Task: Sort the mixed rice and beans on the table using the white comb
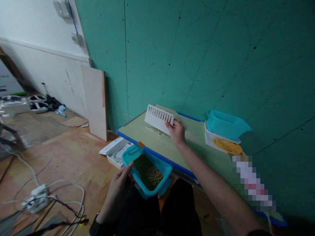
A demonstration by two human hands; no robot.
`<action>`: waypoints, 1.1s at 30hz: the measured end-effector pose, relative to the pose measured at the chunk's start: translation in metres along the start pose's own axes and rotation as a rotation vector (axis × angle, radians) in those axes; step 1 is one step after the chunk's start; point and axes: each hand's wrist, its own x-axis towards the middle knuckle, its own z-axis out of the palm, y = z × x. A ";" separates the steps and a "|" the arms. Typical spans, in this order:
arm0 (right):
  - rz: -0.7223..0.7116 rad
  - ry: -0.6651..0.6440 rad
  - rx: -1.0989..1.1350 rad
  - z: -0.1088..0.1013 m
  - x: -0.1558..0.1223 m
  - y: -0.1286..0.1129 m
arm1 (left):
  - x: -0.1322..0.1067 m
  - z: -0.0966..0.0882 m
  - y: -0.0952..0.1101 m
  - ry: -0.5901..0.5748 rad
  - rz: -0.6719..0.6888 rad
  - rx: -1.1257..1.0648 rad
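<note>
My left hand [122, 178] grips the near-left rim of a turquoise plastic container [167, 168], which is held just off the table's front edge. Inside lie tan beans [155, 175] and a dark green heap of small grains [142, 164]. A white slotted plastic scraper [157, 120] is pinched in my right hand [177, 131], tilted above the table [133, 126]. Pale grains [157, 132] are scattered on the tabletop under and beside the scraper.
A turquoise scoop-shaped tub [226, 124] rests on a white tray at the table's right, by a yellow cloth [228, 147]. A green wall [152, 49] rises behind. An open white box [115, 152], a leaning board [94, 101] and a power strip [36, 198] with cables stand left.
</note>
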 end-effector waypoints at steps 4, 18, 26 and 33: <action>0.007 -0.003 -0.022 0.019 0.007 0.013 | -0.004 -0.016 -0.012 0.041 -0.076 -0.067; 0.036 -0.002 -0.066 0.020 0.006 0.030 | -0.003 -0.027 -0.008 0.047 -0.108 -0.068; 0.046 -0.034 -0.007 0.023 0.006 0.028 | -0.008 -0.019 -0.006 0.062 -0.113 -0.084; 0.098 -0.057 0.002 0.023 0.004 0.017 | -0.006 -0.019 -0.010 0.080 -0.114 -0.061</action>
